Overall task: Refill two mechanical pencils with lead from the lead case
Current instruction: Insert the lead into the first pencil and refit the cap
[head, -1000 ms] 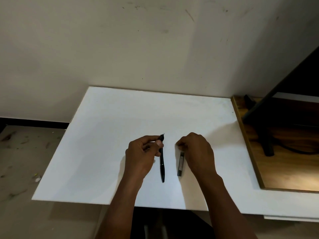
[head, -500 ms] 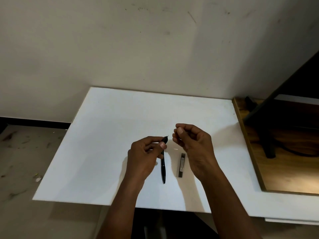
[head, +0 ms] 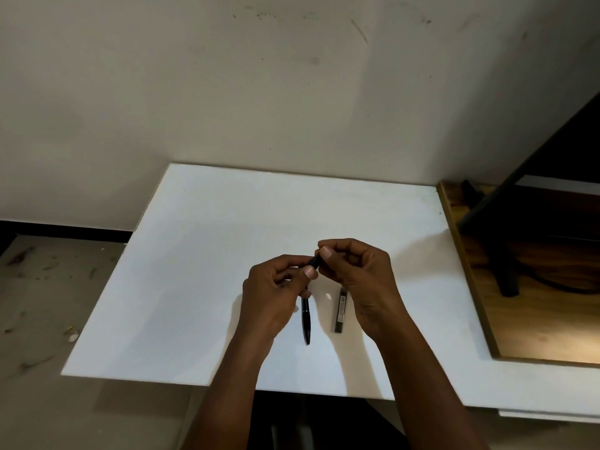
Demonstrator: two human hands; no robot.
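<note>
My L hand (head: pixel 276 287) grips black pencil (head: pixel 306 323) round upper barrel, tip end pointing back toward me. R hand (head: pixel 355 274) pinches pencil's far end w/ thumb + index. Lead case (head: pixel 339 310) lies flat on white board (head: pixel 194 254), just right of pencil, far end hidden under R hand.

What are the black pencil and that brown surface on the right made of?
The pencil looks like plastic: smooth black barrel, faint sheen. The brown surface is likely wood or veneer: visible grain, glossy where lit.
</note>
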